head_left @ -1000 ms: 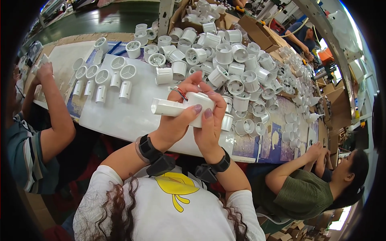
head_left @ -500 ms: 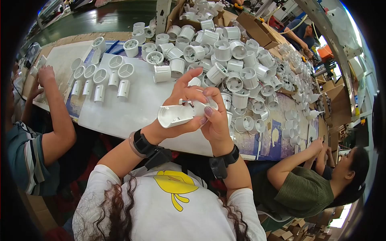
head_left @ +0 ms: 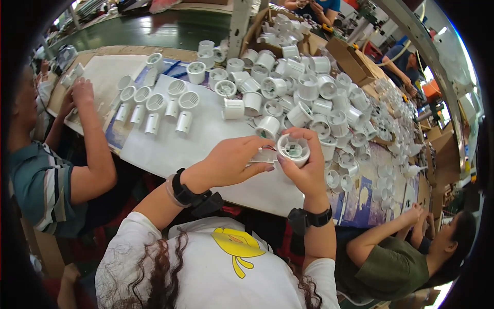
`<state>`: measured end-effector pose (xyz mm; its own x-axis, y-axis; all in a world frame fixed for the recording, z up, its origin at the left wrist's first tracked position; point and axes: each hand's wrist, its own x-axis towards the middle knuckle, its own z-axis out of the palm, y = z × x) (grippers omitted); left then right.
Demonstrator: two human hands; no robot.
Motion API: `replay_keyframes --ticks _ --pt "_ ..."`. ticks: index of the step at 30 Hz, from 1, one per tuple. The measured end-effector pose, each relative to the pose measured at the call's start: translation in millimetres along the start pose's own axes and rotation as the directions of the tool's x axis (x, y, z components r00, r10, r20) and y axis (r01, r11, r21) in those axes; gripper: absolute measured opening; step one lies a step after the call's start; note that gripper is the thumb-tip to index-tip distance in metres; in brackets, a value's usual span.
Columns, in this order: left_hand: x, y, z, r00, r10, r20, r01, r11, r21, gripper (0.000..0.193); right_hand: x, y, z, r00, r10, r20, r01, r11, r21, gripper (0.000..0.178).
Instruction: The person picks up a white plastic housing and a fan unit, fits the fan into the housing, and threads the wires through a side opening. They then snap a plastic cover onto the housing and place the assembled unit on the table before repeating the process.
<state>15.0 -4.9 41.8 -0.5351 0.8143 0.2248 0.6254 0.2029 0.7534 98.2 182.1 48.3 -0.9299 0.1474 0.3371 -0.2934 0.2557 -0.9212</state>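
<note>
My right hand [head_left: 313,167] grips a white round plastic housing [head_left: 304,153], thumb and fingers around its rim. The housing's open end faces up, and small parts inside it are visible. Just to its left, my left hand [head_left: 231,160] is closed on a white handle shell [head_left: 261,160], most of which its fingers hide. Thin red and dark wires [head_left: 268,148] run between the shell and the housing. Whether these two pieces are joined cannot be made out.
A large heap of white round housings [head_left: 309,87] covers the table beyond my hands. Several handled white units [head_left: 152,123] stand in rows on the white board [head_left: 154,149] at left. Co-workers sit at left [head_left: 92,154] and right [head_left: 386,257]. A metal post [head_left: 238,28] rises behind.
Both hands have moved lower and slightly right in the picture. The round housing has turned so its open end shows, and the handle shell is now mostly covered by my left fingers.
</note>
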Motion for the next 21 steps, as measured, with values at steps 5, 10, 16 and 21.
replay_keyframes --ticks 5,10,16,21 --pt "-5.6 -21.9 -14.1 0.985 0.161 -0.068 -0.155 0.984 0.089 0.045 6.1 -0.8 -0.6 0.994 -0.108 -0.02 0.109 0.987 0.116 0.045" --pt "1.1 -64.5 -80.8 0.788 -0.383 -0.482 0.154 0.881 -0.448 0.038 4.9 -1.0 -19.0 0.994 -0.074 -0.086 0.093 0.965 0.244 0.035" --pt "12.4 -201.5 -217.1 0.389 -0.341 -0.856 0.517 0.85 -0.104 0.04 3.5 4.9 -21.4 0.998 -0.005 -0.061 0.021 0.965 0.262 0.023" --pt "2.8 -287.3 -267.2 0.593 -0.307 -0.745 0.802 0.307 0.512 0.044 2.9 6.4 -15.4 0.998 0.038 -0.047 -0.024 0.964 0.265 0.019"
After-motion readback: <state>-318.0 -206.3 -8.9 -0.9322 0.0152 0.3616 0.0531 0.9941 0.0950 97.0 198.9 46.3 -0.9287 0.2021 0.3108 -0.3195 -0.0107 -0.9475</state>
